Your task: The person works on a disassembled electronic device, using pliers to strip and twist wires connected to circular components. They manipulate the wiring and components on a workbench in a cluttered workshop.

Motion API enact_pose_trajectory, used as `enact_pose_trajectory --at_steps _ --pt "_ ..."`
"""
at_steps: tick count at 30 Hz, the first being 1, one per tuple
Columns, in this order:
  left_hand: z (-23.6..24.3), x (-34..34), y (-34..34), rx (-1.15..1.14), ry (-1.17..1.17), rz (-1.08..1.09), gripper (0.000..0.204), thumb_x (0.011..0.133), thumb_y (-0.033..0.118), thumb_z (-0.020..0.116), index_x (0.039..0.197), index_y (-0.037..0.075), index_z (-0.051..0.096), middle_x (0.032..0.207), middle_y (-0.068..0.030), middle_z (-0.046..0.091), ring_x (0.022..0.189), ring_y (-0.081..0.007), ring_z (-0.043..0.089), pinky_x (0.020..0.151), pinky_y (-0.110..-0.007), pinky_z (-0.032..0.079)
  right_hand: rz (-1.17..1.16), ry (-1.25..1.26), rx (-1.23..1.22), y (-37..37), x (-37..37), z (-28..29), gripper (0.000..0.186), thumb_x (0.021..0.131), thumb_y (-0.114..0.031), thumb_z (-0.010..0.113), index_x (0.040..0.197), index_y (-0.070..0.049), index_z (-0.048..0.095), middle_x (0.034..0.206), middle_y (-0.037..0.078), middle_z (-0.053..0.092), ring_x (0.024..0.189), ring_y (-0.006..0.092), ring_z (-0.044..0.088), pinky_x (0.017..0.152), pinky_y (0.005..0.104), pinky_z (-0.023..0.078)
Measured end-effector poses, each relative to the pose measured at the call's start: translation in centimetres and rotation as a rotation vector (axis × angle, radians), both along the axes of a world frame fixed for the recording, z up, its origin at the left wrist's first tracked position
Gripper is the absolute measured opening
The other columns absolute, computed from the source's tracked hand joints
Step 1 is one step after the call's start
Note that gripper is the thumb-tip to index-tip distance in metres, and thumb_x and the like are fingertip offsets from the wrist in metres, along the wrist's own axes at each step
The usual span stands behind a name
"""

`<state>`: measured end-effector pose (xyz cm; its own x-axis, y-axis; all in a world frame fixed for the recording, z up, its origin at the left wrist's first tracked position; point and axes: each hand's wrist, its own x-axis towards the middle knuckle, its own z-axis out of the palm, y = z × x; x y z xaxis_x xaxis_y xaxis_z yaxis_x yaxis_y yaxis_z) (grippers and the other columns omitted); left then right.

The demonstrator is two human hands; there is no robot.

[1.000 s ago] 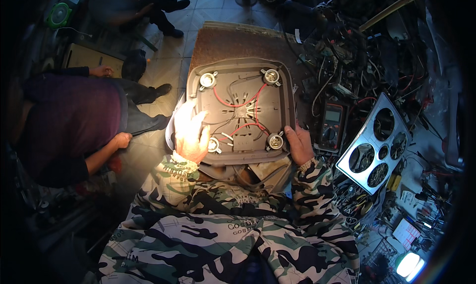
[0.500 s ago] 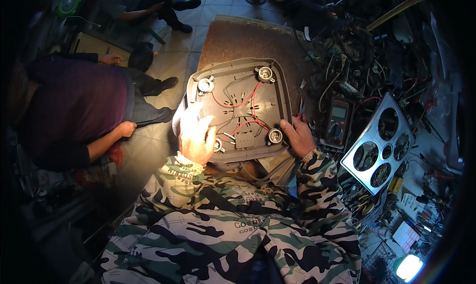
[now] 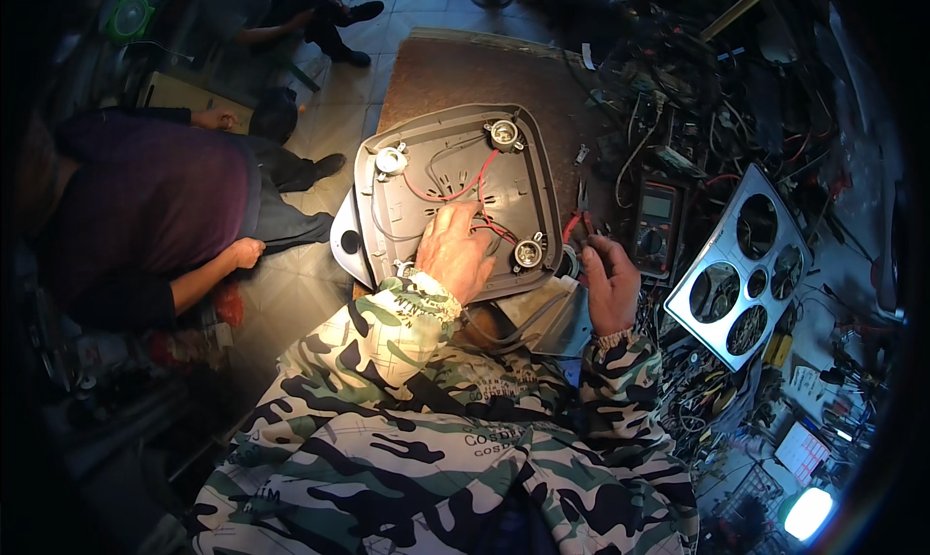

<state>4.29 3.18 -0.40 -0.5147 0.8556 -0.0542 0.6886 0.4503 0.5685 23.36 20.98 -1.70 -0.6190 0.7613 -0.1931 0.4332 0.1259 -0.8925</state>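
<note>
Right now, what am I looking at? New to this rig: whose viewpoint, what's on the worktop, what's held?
No machine: someone works bare-handed, filmed looking down by the left of two head-worn fisheye cameras, so straight edges bend. Over the brown worktop lies a shallow grey-brown housing with round fittings at its corners and red wires inside. The left hand reaches into it, hiding its fingertips' contact. The right hand is at the red-handled pliers; I can't confirm a grip. Right of that: a multimeter.
</note>
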Motion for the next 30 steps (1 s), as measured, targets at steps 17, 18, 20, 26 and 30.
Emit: enact_pose_trajectory --at_steps 17,18,20,26,30 --pt "-2.1 -1.5 -0.1 0.162 -0.745 0.363 0.018 0.100 0.014 0.071 0.108 -0.002 0.073 0.087 -0.0153 0.075 0.077 -0.0255 0.072 0.076 -0.034 0.056 0.160 0.005 0.019 -2.7 -1.8 1.4 0.030 0.098 -0.009 0.072 0.125 0.004 0.068 0.103 0.016 0.073 0.090 0.0227 0.074 0.080 0.0355 0.058" --pt "-1.5 -1.8 -0.2 0.146 -0.734 0.381 0.018 0.098 0.012 0.072 0.110 -0.002 0.073 0.089 -0.0154 0.076 0.080 -0.0268 0.074 0.077 -0.035 0.057 0.162 0.001 0.018 -2.6 -1.8 1.4 0.030 0.098 -0.009 0.073 0.125 0.004 0.068 0.102 0.016 0.073 0.089 0.0230 0.074 0.079 0.0355 0.057" --pt "0.0 -1.7 -0.8 0.141 -0.559 0.303 0.017 0.096 0.010 0.072 0.108 -0.002 0.074 0.091 -0.0171 0.076 0.082 -0.0290 0.075 0.077 -0.037 0.057 0.166 -0.008 0.018 -2.5 -1.9 1.3 0.030 0.097 -0.008 0.073 0.124 0.003 0.068 0.101 0.016 0.072 0.087 0.0234 0.073 0.078 0.0356 0.057" --pt "0.9 0.4 -3.6 0.155 -0.162 0.204 0.014 0.089 0.008 0.075 0.101 0.001 0.076 0.088 -0.0179 0.073 0.083 -0.0385 0.069 0.074 -0.045 0.056 0.191 -0.002 0.023 -2.9 -2.6 1.2 0.030 0.097 -0.008 0.073 0.125 0.002 0.069 0.102 0.016 0.073 0.087 0.0224 0.072 0.077 0.0349 0.056" --pt "0.6 2.6 -3.9 0.180 -0.068 0.244 0.015 0.087 0.007 0.076 0.102 0.002 0.076 0.088 -0.0145 0.073 0.083 -0.0367 0.068 0.075 -0.045 0.056 0.201 -0.018 0.005 -2.8 -2.4 1.4 0.032 0.097 -0.008 0.072 0.127 0.003 0.068 0.105 0.016 0.074 0.088 0.0203 0.072 0.079 0.0346 0.057"
